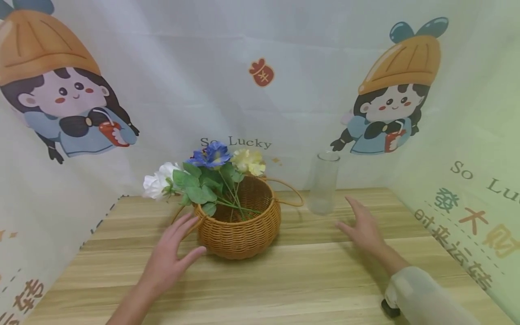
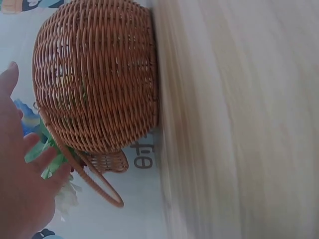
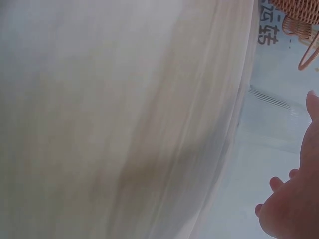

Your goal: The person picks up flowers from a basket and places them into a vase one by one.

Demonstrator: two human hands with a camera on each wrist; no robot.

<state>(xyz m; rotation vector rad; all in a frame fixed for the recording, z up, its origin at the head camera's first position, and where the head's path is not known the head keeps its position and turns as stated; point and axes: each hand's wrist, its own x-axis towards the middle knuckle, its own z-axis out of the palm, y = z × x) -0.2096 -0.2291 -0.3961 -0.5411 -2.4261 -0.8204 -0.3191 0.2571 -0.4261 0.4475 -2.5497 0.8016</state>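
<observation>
A brown wicker basket [image 1: 239,239] stands on the wooden table, holding a white flower [image 1: 160,180], a blue flower [image 1: 215,154] and a yellow flower [image 1: 248,161] that lean over its left and back rim. My left hand [image 1: 166,257] is beside the basket's left side, fingers extended and thumb apart; whether a fingertip touches the handle I cannot tell. In the left wrist view the basket [image 2: 94,74] lies past the hand [image 2: 22,179]. To the right, a clear glass vase [image 1: 323,185] stands upright. My right hand [image 1: 365,230] hovers near it, fingers spread, holding nothing.
The wooden table [image 1: 260,293] runs up to a printed cloth backdrop [image 1: 195,90] behind and at both sides. One looped basket handle [image 1: 290,189] sticks out rightward, close to the vase. A dark object [image 1: 390,309] shows at the right wrist's sleeve.
</observation>
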